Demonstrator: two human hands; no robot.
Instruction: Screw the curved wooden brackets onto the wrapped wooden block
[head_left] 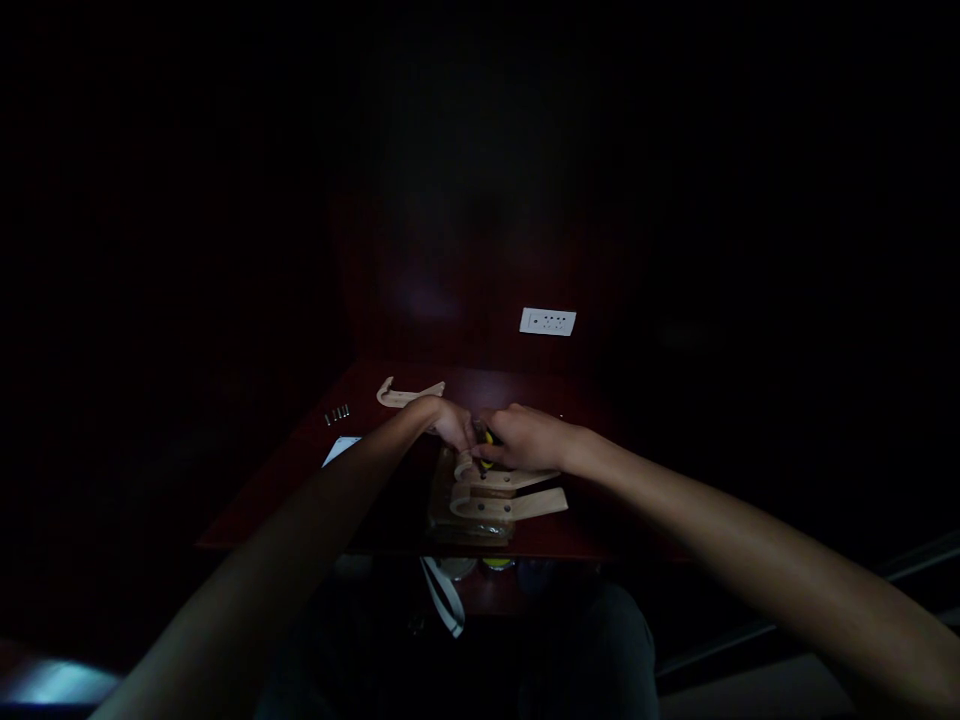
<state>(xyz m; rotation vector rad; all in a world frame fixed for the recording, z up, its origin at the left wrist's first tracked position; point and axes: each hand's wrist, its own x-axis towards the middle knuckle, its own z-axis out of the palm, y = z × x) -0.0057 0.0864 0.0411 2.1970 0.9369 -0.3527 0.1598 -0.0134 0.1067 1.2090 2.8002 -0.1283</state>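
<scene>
My right hand (529, 438) is closed around a yellow-and-black tool handle (488, 448); its kind is mostly hidden by the fingers. Close beside it, my left hand (451, 425) has its fingers pressed together at the curled end of a wooden hook-shaped piece (495, 482). What the left fingers hold is hidden. Nearer to me lies a second wooden hook-shaped piece (525, 505), with two dark screw heads or holes along it. Both pieces rest across a brown block in clear wrapping (471, 533).
Another wooden hook piece (405, 398) lies behind my left wrist. Several small metal pins or screws (337, 414) and a white sheet (341, 448) are on the left of the dark red table (277, 500). A wall socket (548, 321) is behind. Below hangs a white strap (444, 597).
</scene>
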